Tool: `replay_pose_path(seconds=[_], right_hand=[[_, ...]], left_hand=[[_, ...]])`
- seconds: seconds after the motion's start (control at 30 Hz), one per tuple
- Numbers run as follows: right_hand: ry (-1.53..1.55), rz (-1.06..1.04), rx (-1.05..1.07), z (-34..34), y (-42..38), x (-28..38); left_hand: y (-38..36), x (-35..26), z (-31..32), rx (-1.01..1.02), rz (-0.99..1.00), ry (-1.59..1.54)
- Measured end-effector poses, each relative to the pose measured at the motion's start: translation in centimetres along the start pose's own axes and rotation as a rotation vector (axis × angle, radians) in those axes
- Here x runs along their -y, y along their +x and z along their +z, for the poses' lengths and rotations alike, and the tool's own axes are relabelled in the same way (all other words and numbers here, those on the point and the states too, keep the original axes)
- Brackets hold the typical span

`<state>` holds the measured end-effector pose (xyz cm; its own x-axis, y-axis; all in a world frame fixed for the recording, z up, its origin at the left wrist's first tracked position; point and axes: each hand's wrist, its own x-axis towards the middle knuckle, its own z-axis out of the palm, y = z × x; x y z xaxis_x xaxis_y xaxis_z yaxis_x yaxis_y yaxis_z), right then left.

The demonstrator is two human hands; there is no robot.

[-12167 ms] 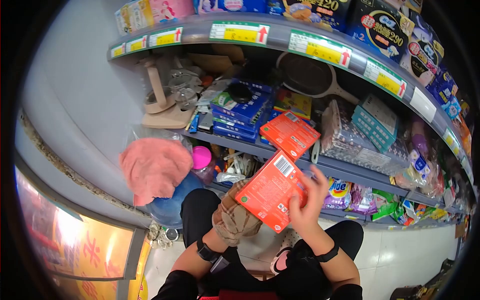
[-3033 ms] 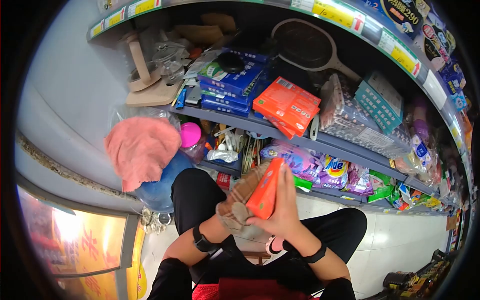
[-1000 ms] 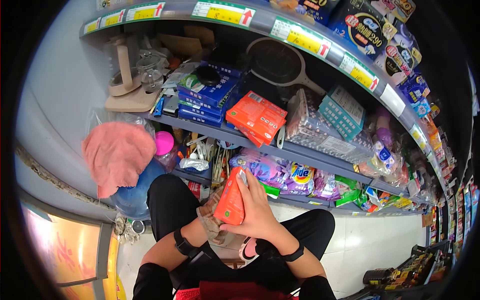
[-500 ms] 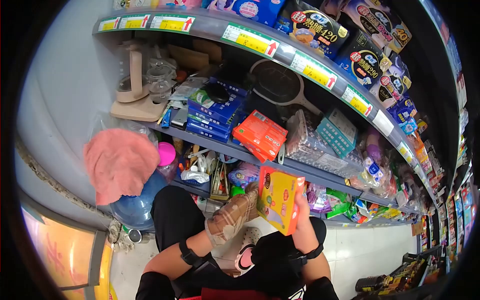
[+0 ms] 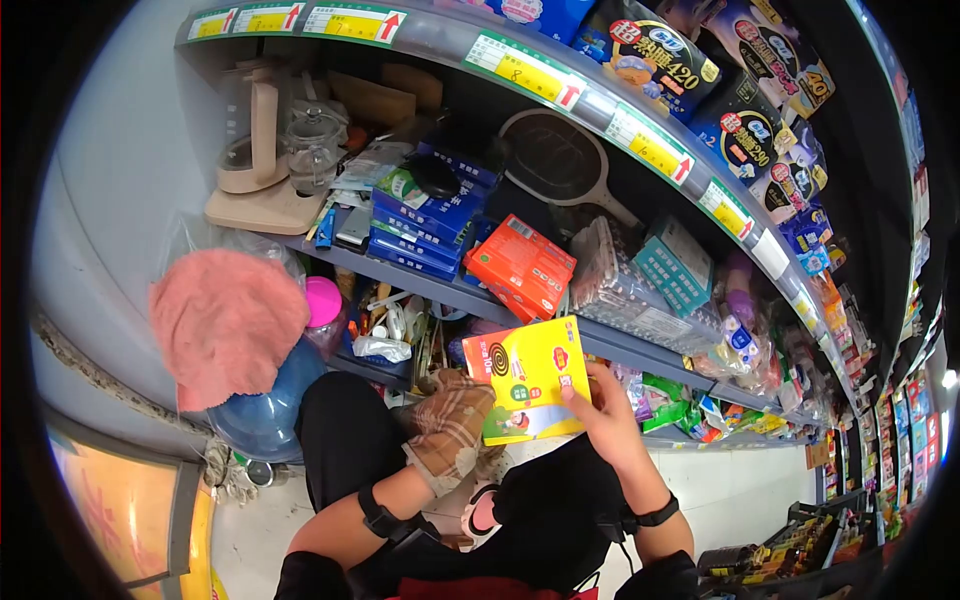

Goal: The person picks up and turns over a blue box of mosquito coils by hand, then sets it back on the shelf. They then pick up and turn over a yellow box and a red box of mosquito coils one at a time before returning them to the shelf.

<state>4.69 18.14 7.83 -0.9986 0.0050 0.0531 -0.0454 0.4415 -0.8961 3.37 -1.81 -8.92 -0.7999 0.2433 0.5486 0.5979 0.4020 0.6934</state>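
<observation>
A yellow mosquito-coil box (image 5: 530, 378) with a printed black spiral is held face-up over my lap. My right hand (image 5: 608, 415) grips its right edge, thumb on the front and fingers behind. My left hand (image 5: 452, 425) wears a brown plaid fabric glove and is right at the box's lower left edge; its fingers are hidden by the fabric and the box. Just beyond the box, orange-red boxes (image 5: 522, 268) lie stacked at the edge of the grey shelf (image 5: 425, 282). Blue boxes (image 5: 425, 225) are piled to their left.
A pink cloth (image 5: 230, 325) drapes over a blue water jug (image 5: 262, 405) at left. On the shelf are a beige appliance (image 5: 262, 175), a racket (image 5: 560, 160) and teal boxes (image 5: 675, 265). The price-tagged shelf edge (image 5: 590, 105) overhangs above. Bagged goods fill the lower shelf.
The box has turned from a steep angle to show its yellow front squarely, shifting slightly left. My right hand's thumb now shows on its face. My gloved left hand has drawn back slightly.
</observation>
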Motion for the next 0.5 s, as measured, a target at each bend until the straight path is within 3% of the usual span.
replay_pose_path(seconds=[0.03,0.13,0.17,0.27,0.3,0.37,0.43,0.5], right_hand=[[0.041,0.142,-0.012,0.3,-0.6,0.9],[0.172,0.201,0.032,-0.8,0.1,-0.3],[0.205,0.2,-0.011,-1.0,0.4,-0.4],[0.427,0.187,-0.177,-0.8,1.5,0.2],[0.437,0.185,-0.215,-0.7,2.0,1.5],[0.352,0.073,-0.282,-1.4,4.0,2.6],[0.277,-0.026,-0.368,-2.1,6.5,4.0],[0.23,-0.065,-0.458,-3.0,10.1,4.9]], left_hand=[[-0.2,0.4,0.6,-0.031,-0.016,0.006],[1.4,-2.3,-2.4,0.091,-0.059,0.128],[1.2,-2.3,-2.0,-0.026,-0.007,-0.065],[1.7,-2.5,-2.9,0.104,0.082,0.058],[1.1,-1.8,-1.5,0.081,0.042,-0.082],[-2.3,1.2,4.2,0.036,-0.039,-0.359],[-1.3,0.1,3.3,-0.037,0.088,-0.436],[-0.5,0.5,4.7,0.021,0.066,-0.445]])
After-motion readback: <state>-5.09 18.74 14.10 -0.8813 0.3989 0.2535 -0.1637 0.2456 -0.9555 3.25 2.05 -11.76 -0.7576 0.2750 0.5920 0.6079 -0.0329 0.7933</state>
